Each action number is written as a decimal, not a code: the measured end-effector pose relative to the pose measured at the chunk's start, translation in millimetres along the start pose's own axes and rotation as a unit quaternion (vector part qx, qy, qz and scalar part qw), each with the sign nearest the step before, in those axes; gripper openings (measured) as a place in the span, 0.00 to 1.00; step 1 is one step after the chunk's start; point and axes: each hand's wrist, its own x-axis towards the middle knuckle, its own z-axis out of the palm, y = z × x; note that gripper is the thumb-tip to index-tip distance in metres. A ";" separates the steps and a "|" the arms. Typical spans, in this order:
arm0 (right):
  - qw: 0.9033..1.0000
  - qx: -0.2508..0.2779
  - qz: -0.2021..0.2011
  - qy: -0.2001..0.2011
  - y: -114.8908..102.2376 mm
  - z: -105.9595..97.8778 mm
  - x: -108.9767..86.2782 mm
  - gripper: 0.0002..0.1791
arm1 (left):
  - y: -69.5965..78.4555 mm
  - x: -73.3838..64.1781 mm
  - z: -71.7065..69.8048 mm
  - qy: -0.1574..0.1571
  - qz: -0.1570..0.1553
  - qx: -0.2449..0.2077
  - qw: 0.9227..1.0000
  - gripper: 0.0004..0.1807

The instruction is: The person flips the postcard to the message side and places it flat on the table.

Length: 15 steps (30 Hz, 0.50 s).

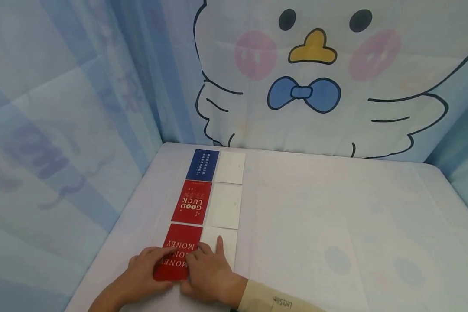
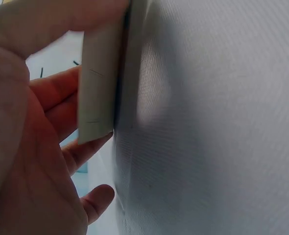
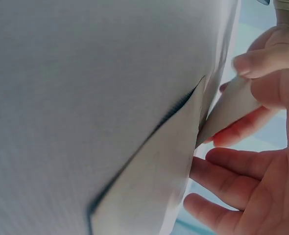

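Observation:
A red card (image 1: 184,236) printed with repeated "MONEY" lies at the near end of the left column. My left hand (image 1: 142,271) grips its left side and near corner, thumb and fingers at the edges. The right hand (image 1: 208,273) pinches its right side, with one finger stretched over a white card (image 1: 229,245) beside it. The left wrist view shows the held card's pale underside (image 2: 98,93) tilted up from the tabletop. In the right wrist view both hands meet at the held card (image 3: 230,110), next to a white card (image 3: 154,166) on the table.
Farther up the left column lie a red "GOOD LUCK" card (image 1: 193,195) and a blue card (image 1: 203,165). Two more white cards, one middle (image 1: 225,206) and one far (image 1: 230,168), line up beside them. A cartoon-print curtain (image 1: 312,125) hangs behind the white table (image 1: 316,216).

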 end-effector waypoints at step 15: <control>0.999 -0.043 0.012 -0.006 -3.3 -1.3 4.5 0.24 | -8.5 4.8 1.4 0.042 -0.002 -0.046 0.998 0.30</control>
